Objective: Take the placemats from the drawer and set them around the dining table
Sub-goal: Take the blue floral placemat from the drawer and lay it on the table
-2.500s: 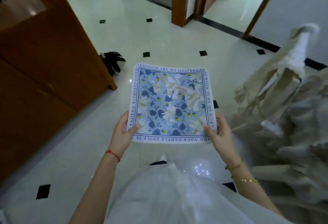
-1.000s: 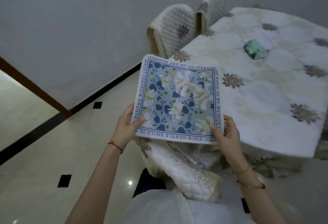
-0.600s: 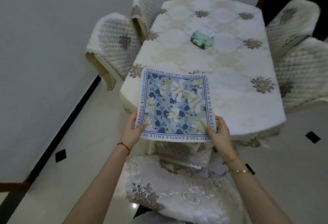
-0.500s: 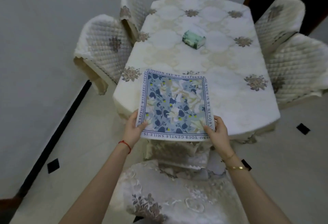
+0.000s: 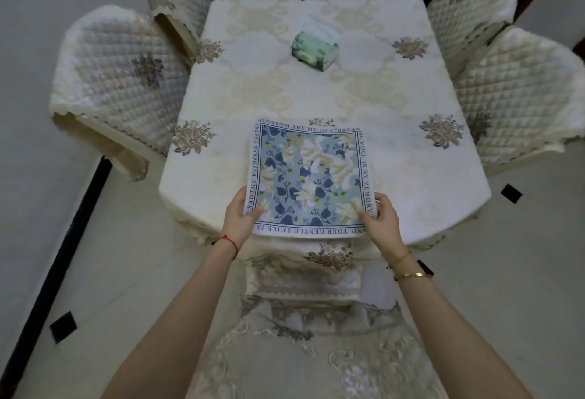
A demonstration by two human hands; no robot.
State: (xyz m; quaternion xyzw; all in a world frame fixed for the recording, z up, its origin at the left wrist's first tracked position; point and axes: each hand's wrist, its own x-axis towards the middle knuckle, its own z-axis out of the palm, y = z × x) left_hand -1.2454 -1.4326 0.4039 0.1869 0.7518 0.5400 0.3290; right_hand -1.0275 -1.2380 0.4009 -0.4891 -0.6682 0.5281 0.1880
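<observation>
Cream quilted cloth covered the counter [image 5: 316, 88], with padded chairs [image 5: 120, 82] on both sides. Blue floral placemats [image 5: 308, 177] hung over its near edge, left hand [image 5: 239, 219] and right hand [image 5: 381, 221] each in a pinching grip on a near corner. Farther off sat a green box [image 5: 314, 49].

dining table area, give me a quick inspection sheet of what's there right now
surface: dining table under a cream quilted cloth with flower patches
job's things: blue floral placemat held over the table's near end; whether it lies flat cannot be told
clutter: green tissue box near the table's middle
hands: left hand and right hand pinch the placemat's near corners
cables: nothing seen
surroundings: covered chairs, two on the left, two on the right, one at the near end; pale tiled floor
</observation>
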